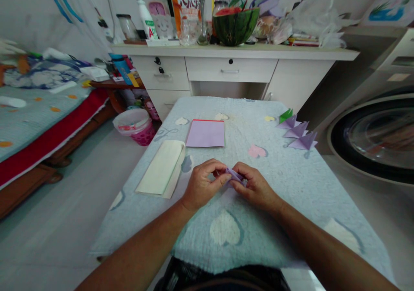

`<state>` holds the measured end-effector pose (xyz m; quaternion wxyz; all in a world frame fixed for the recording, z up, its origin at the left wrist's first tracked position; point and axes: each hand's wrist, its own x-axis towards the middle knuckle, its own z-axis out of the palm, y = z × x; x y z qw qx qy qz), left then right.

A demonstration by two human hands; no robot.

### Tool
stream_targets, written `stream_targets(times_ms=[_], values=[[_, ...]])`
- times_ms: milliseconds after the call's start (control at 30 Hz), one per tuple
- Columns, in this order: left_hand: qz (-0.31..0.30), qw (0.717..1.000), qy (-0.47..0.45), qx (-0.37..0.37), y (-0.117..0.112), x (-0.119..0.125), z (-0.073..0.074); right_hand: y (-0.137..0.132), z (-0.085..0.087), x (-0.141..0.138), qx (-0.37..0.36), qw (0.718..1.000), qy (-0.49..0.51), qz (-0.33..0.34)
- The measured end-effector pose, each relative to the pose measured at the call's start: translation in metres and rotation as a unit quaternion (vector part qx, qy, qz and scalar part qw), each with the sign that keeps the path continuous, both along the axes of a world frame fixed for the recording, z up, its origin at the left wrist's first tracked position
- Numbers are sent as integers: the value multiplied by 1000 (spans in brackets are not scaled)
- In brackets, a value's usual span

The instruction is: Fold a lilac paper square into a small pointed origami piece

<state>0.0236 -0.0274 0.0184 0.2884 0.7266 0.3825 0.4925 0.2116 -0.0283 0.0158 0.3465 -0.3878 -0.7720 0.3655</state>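
Note:
Between my two hands, just above the table's middle, is a small folded piece of purple paper [235,175]. My left hand [207,181] pinches its left end between thumb and fingers. At the other end, my right hand [254,183] grips it the same way, and the fingers hide part of its shape. Beyond my hands lies a stack of square paper sheets [205,134], purple on top with a red edge showing. Left of my left hand rests a folded cream sheet [161,168]. Several folded paper pieces [296,130], purple and one green, line the far right edge.
The table wears a light blue cloth [274,235] with heart shapes. Behind it stands a white desk [207,68] bearing a cut watermelon [234,27], jars and bags. A pink bin [139,127] and a bed [42,122] are on the left, a washing machine [381,122] on the right.

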Motion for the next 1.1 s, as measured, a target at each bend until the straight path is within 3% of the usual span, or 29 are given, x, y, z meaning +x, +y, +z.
stream_targets(times_ms=[333,900,1100], values=[[-10,999,2,33,0,-3,2,-2,2,3,-37,998,36,41],[-9,1000,-1,26,-2,1,1,0,-2,2,43,999,24,16],[-28,999,20,-18,-2,3,0,1,-1,1,11,999,31,6]])
